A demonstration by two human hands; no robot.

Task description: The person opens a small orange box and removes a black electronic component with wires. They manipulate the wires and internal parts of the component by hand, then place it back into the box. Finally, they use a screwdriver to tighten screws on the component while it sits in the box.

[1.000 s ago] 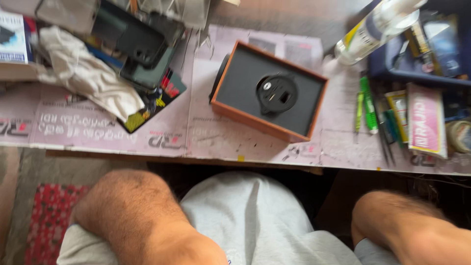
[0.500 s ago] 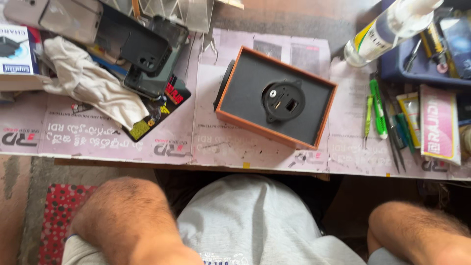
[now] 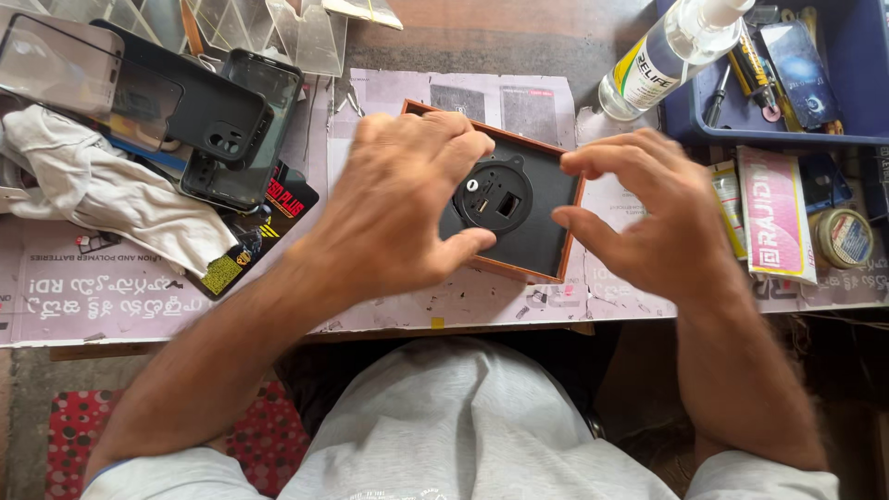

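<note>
1. Near the front edge of the tabletop (image 3: 444, 306), about midway along it, lies a flat dark slab with an orange-brown rim (image 3: 546, 218), set slightly askew on pale printed paper.
2. On the slab's top sits a round black disc (image 3: 493, 196) with a small silver screw head and a small rectangular slot.
3. Left hand (image 3: 398, 208) hangs over the slab's left half, fingers spread and curled, covering that side; its thumb tip reaches just below the disc. It grips nothing, and whether the fingertips touch the slab cannot be told.
4. Right hand (image 3: 653, 218) hovers at the slab's right edge, fingers bent and parted, thumb and forefinger pointing toward the disc. It is open and empty, and blurred.
5. Toward the tabletop's left side lie dark phone cases (image 3: 227, 130), a clear phone case (image 3: 83, 79) and a crumpled white cloth (image 3: 102, 190).
6. At the back right corner a blue tray (image 3: 857, 93) holds screwdrivers and small tools; a clear spray bottle with a yellow-green label (image 3: 662, 60) lies tilted across its left rim.
7. Just right of the right hand lies a pink packet (image 3: 773, 218), and beyond it, near the right edge, a small roll of tape (image 3: 843, 236).
8. Below the front edge show the person's grey-clad lap (image 3: 444, 426) and a red patterned mat (image 3: 69, 435) on the floor.
</note>
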